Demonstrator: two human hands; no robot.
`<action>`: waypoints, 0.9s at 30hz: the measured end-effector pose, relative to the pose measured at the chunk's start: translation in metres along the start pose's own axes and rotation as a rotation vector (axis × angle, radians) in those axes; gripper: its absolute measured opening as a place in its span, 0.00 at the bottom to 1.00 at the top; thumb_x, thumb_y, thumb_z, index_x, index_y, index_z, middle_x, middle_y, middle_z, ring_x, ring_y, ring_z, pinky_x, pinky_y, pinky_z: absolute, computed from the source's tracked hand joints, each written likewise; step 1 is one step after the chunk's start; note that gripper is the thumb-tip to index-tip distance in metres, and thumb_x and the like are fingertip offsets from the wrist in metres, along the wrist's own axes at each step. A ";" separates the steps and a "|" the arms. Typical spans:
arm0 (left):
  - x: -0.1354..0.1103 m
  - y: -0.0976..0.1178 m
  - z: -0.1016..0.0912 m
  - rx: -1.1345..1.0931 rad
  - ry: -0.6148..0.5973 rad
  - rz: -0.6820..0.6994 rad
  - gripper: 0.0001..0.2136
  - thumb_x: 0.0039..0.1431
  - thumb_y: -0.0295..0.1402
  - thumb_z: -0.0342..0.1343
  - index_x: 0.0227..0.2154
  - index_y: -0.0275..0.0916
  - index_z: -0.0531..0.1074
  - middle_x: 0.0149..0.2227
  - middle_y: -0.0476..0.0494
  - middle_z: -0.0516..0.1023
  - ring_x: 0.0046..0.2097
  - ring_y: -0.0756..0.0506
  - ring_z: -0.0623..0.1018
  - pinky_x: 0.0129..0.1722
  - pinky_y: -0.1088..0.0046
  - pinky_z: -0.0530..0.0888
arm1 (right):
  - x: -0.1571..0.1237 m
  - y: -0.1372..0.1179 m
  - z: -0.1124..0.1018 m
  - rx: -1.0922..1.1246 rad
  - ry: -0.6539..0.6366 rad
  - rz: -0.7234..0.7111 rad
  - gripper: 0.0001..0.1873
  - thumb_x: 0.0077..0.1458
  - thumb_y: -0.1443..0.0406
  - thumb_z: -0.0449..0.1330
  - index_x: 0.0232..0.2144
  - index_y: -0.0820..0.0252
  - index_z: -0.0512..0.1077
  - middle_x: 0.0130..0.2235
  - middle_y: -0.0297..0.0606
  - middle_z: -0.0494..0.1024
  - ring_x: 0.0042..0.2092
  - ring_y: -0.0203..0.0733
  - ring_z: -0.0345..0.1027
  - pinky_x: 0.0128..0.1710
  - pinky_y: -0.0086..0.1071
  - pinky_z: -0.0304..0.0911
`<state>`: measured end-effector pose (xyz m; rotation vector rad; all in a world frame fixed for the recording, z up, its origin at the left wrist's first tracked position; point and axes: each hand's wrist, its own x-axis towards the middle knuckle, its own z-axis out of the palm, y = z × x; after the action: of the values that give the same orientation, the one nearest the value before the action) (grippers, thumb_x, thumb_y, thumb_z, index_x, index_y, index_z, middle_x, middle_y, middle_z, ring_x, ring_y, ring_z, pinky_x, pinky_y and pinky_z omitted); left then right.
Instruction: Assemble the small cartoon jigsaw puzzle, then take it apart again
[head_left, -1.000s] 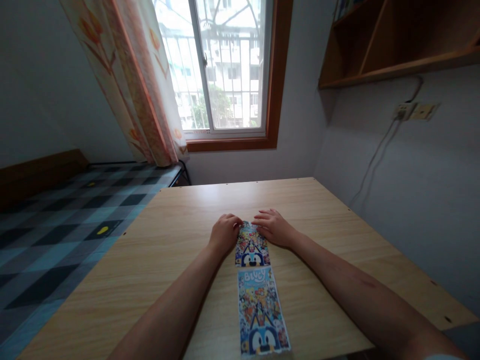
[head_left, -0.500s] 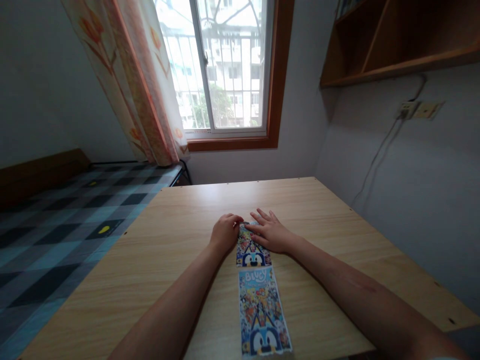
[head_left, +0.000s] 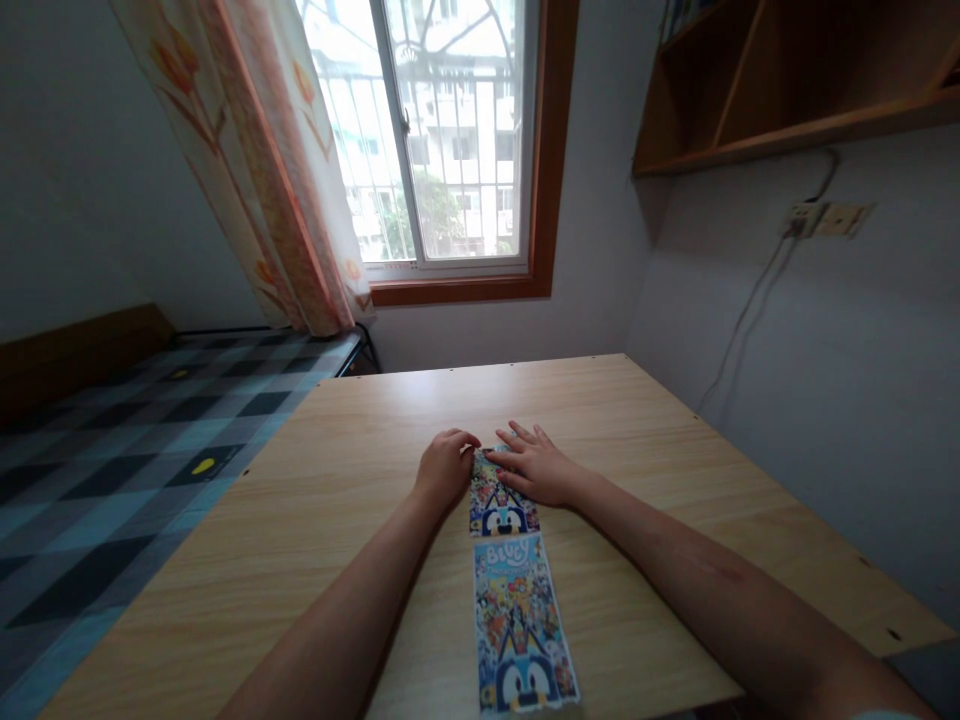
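Observation:
A long colourful strip of printed paper (head_left: 517, 600) with a blue cartoon dog lies on the wooden table (head_left: 660, 450), running away from me. My left hand (head_left: 444, 468) is curled at the strip's far left corner, fingertips pinching its edge. My right hand (head_left: 534, 466) rests flat on the strip's far end, fingers spread and pressing it down.
A bed with a blue and black checked cover (head_left: 135, 440) stands to the left of the table. Ahead is a window (head_left: 442, 140) with a patterned curtain (head_left: 255, 170). A wooden shelf (head_left: 787, 80) and a wall socket with cable (head_left: 817, 220) are on the right wall.
My right hand has slid left onto the strip's far end and spread its fingers. My left hand has stayed at the corner.

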<state>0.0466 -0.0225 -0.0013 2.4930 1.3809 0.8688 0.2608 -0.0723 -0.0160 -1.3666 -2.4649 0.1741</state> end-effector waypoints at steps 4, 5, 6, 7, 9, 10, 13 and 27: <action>0.000 -0.001 0.000 0.005 0.013 -0.031 0.09 0.59 0.26 0.53 0.35 0.40 0.79 0.39 0.43 0.82 0.44 0.42 0.78 0.49 0.66 0.73 | 0.000 0.000 0.001 0.005 0.003 0.001 0.25 0.67 0.51 0.51 0.63 0.42 0.65 0.70 0.44 0.55 0.71 0.63 0.39 0.64 0.69 0.38; 0.000 -0.001 0.000 0.005 0.015 -0.056 0.09 0.59 0.27 0.53 0.35 0.40 0.79 0.39 0.43 0.83 0.43 0.43 0.79 0.47 0.66 0.73 | 0.000 0.000 0.001 0.003 0.000 0.003 0.25 0.67 0.51 0.50 0.63 0.42 0.64 0.70 0.44 0.55 0.71 0.63 0.39 0.64 0.69 0.39; 0.000 -0.001 0.000 0.004 0.017 -0.085 0.09 0.60 0.28 0.53 0.36 0.40 0.79 0.39 0.43 0.83 0.42 0.43 0.79 0.46 0.67 0.73 | 0.000 -0.001 0.000 0.000 -0.005 0.005 0.25 0.67 0.51 0.50 0.63 0.42 0.64 0.70 0.44 0.55 0.71 0.63 0.39 0.64 0.69 0.39; 0.000 -0.001 0.000 0.006 0.021 -0.116 0.09 0.61 0.29 0.53 0.37 0.40 0.79 0.38 0.44 0.83 0.40 0.44 0.79 0.44 0.68 0.73 | 0.000 -0.001 0.000 -0.003 -0.012 0.007 0.25 0.67 0.51 0.49 0.64 0.42 0.64 0.70 0.45 0.55 0.71 0.63 0.39 0.64 0.69 0.39; 0.000 -0.001 -0.001 0.016 0.034 -0.175 0.09 0.61 0.30 0.54 0.39 0.41 0.79 0.38 0.44 0.83 0.39 0.44 0.79 0.42 0.69 0.73 | 0.000 -0.002 -0.002 -0.010 -0.032 0.011 0.25 0.68 0.51 0.48 0.64 0.43 0.64 0.70 0.46 0.55 0.71 0.63 0.39 0.64 0.68 0.39; 0.000 -0.002 -0.001 0.025 0.040 -0.199 0.09 0.61 0.30 0.54 0.40 0.41 0.79 0.38 0.44 0.83 0.39 0.44 0.79 0.42 0.69 0.73 | 0.000 -0.002 -0.003 -0.012 -0.043 0.013 0.25 0.68 0.51 0.48 0.64 0.44 0.64 0.70 0.46 0.54 0.71 0.63 0.39 0.64 0.68 0.39; 0.001 -0.003 -0.001 0.058 0.049 -0.240 0.10 0.62 0.31 0.54 0.41 0.41 0.79 0.38 0.43 0.83 0.41 0.43 0.79 0.44 0.67 0.73 | -0.001 -0.003 -0.004 -0.012 -0.064 0.016 0.26 0.68 0.51 0.47 0.65 0.44 0.61 0.71 0.46 0.53 0.71 0.62 0.39 0.64 0.68 0.39; -0.003 -0.005 0.009 0.205 0.003 0.123 0.12 0.63 0.34 0.54 0.44 0.44 0.81 0.53 0.40 0.77 0.54 0.37 0.73 0.57 0.53 0.70 | 0.000 0.008 0.000 -0.033 0.156 0.077 0.21 0.66 0.57 0.54 0.58 0.54 0.71 0.66 0.47 0.64 0.70 0.58 0.46 0.65 0.63 0.41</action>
<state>0.0472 -0.0212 -0.0120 2.7561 1.3948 0.7896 0.2675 -0.0678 -0.0178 -1.4327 -2.2994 0.0422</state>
